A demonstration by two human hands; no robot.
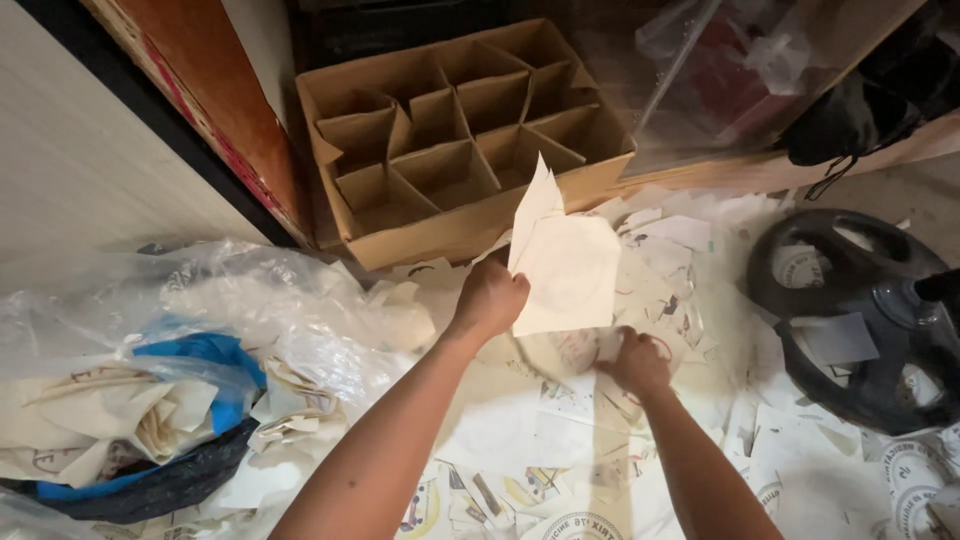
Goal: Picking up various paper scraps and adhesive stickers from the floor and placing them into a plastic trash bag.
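Gripping a cream paper sheet [565,270] upright, its long axis pointing far toward the divided cardboard box [460,140], the left hand [490,297] pinches its edge while the right hand [635,362] presses closed on the paper scraps [650,270] below.

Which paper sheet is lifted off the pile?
The cream sheet pinched upright in the left hand, in front of the divided cardboard box. The other papers lie flat under the right hand.

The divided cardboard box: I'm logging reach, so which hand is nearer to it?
Left. The left hand holds paper sheets up just before the cardboard box; the right hand is lower, on the paper pile.
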